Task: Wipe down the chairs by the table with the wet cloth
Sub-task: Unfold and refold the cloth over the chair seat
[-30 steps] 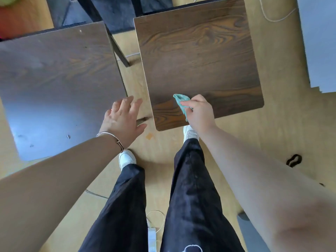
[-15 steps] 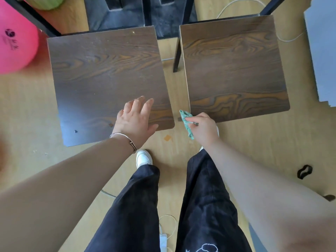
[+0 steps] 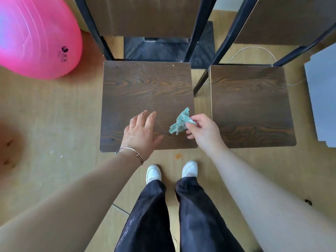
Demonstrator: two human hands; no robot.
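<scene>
Light wood floor (image 3: 54,115) everywhere, with two dark woodgrain chairs side by side. Using the middle chair seat (image 3: 145,95) as the landmark: the left hand (image 3: 140,133) is spread flat over its front edge, fingers straight, holding nothing. Can't tell if the palm actually presses down. The right hand (image 3: 203,130) is over the seat's front right corner, pinching the crumpled teal cloth (image 3: 180,122) between thumb and fingertips. The cloth dangles over the seat, hard to say if it touches. The second chair seat (image 3: 251,106) sits just right of it. Both backrests are cut off at the top. A pink ball (image 3: 36,37) is off to the seat's left, partly out of frame, and below that there's a blurry reddish blob (image 3: 9,142) I can't identify.
</scene>
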